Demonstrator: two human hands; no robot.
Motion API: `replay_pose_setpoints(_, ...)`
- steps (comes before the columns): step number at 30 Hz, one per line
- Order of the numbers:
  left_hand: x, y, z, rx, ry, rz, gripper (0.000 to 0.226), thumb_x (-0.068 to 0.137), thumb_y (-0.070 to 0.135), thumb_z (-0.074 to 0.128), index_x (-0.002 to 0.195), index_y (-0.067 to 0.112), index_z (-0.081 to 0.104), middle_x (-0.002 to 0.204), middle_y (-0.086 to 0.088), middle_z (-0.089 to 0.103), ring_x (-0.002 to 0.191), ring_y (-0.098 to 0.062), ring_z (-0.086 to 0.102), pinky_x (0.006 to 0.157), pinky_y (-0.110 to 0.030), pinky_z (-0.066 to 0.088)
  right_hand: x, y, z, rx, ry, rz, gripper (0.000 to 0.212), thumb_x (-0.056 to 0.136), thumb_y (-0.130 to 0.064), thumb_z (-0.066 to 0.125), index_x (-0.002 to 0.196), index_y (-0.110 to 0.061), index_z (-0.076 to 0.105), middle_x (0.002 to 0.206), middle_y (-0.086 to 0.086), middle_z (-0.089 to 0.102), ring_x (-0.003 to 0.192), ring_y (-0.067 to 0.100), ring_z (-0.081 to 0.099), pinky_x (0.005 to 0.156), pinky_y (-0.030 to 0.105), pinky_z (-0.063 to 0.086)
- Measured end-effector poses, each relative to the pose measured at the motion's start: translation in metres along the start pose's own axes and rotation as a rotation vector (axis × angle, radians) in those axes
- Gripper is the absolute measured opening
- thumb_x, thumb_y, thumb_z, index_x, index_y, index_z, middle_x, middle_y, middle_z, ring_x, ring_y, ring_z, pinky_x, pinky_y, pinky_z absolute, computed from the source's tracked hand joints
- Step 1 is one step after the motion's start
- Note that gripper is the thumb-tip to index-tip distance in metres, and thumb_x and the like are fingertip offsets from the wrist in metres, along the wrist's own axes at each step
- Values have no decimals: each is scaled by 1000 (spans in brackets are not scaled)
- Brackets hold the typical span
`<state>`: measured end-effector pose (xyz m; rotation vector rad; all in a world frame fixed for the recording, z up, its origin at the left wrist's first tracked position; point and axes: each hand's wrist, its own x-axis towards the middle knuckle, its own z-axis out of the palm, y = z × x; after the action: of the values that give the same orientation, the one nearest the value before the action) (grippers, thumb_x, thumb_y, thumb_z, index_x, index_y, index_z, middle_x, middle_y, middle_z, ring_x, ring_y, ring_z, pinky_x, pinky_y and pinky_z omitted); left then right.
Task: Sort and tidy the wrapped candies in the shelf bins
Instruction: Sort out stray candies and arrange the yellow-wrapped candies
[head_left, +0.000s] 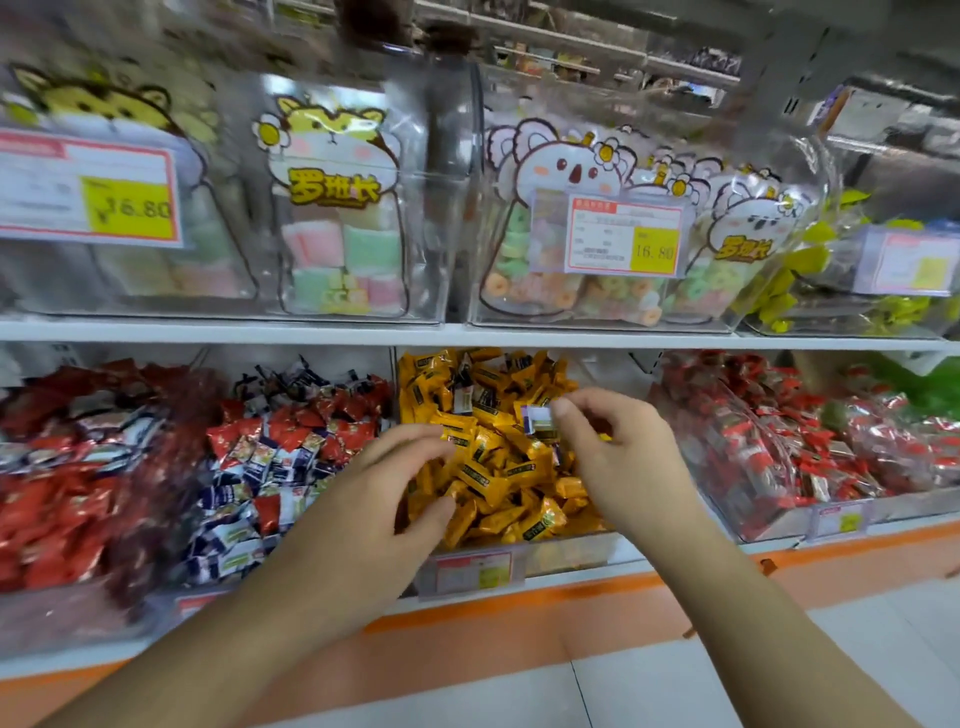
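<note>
Your right hand (618, 457) pinches a white-and-purple candy (539, 419) between thumb and fingertips, just above the yellow candies (498, 467) in the middle bin (571, 553). Your left hand (384, 483) (fingers curled) reaches into the same heap, fingertips touching the wrappers.

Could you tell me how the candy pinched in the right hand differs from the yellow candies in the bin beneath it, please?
The pinched candy has a white and purple wrapper; the yellow candies are orange-yellow with dark labels. The pinched candy is a single piece lifted above the pile by the right hand; the yellow candies lie heaped in their bin, where the left hand reaches among them. Both are small wrapped sweets of similar size.
</note>
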<state>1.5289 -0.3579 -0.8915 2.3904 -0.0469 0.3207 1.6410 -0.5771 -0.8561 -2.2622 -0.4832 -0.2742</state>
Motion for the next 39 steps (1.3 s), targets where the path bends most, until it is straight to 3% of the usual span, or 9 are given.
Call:
replay_pose_setpoints(3, -9, 2, -18, -79, 124, -80, 38, 95, 52, 60, 131, 49, 50, 126, 40, 46, 115, 29, 38, 90, 0, 33, -15, -35, 21, 111, -190, -11, 25, 103, -36, 58, 83, -30, 71, 76, -7, 65, 70, 10, 61, 65, 40, 56)
replay_pose_setpoints(7, -19, -3, -33, -274, 230, -200, 27, 90, 45, 72, 114, 41, 61, 102, 23, 65, 99, 6, 62, 81, -19, 54, -33, -61, 53, 73, -308, -80, 17, 104, -34, 59, 110, -32, 75, 97, -18, 65, 87, -3, 60, 70, 14, 44)
replay_pose_setpoints(11, -23, -11, -42, -287, 249, -253, 9, 88, 35, 79, 90, 36, 70, 87, 23, 69, 85, 4, 67, 69, -12, 51, -40, -74, 70, 207, -322, -10, 18, 100, -25, 67, 117, -31, 69, 87, -13, 66, 84, 1, 61, 69, 15, 49)
replay_pose_setpoints(15, -22, -22, -54, -203, 321, -310, 8, 91, 34, 77, 90, 37, 69, 89, 20, 70, 81, 3, 66, 63, -7, 49, -34, -62, 69, 173, -235, -26, 20, 103, -18, 58, 119, -26, 67, 90, -12, 68, 81, 0, 63, 65, 14, 49)
replay_pose_setpoints(19, -24, -26, -52, -42, 260, -288, 21, 96, 29, 69, 111, 43, 63, 106, 27, 56, 45, -3, 55, 49, -14, 46, -16, -29, 50, 56, -97, 39, 15, 104, -20, 55, 108, -30, 66, 90, -14, 69, 69, 2, 63, 54, 15, 48)
replay_pose_setpoints(24, -13, -16, -31, 38, 124, -74, 29, 100, 29, 62, 126, 41, 63, 129, 34, 53, 111, 20, 47, 89, 7, 26, 1, 20, 32, -212, -11, 81, 19, 97, -14, 60, 98, -32, 68, 91, -14, 71, 81, 9, 65, 60, 19, 41)
replay_pose_setpoints(29, 5, -12, 7, 130, -46, 47, 42, 104, 48, 46, 146, 44, 45, 151, 34, 30, 144, 9, 19, 122, -23, 17, 6, 40, 31, -359, -95, -19, 28, 93, -10, 65, 111, -27, 78, 107, -7, 75, 102, 19, 66, 80, 21, 42)
replay_pose_setpoints(35, 9, -22, 35, 306, -60, 61, 65, 97, 66, 21, 149, 34, 45, 153, 25, 30, 152, 0, 3, 126, -35, 12, 19, 53, 33, -420, -137, -98, 31, 91, -12, 67, 118, -24, 77, 119, -3, 71, 114, 22, 61, 98, 30, 47)
replay_pose_setpoints(39, 9, -21, 37, 280, -74, 33, 63, 97, 66, 24, 145, 33, 50, 150, 25, 34, 152, -1, 7, 125, -42, 20, 19, 56, 34, -386, -114, -57, 22, 89, -11, 68, 103, -24, 79, 110, -4, 70, 104, 18, 62, 88, 28, 52)
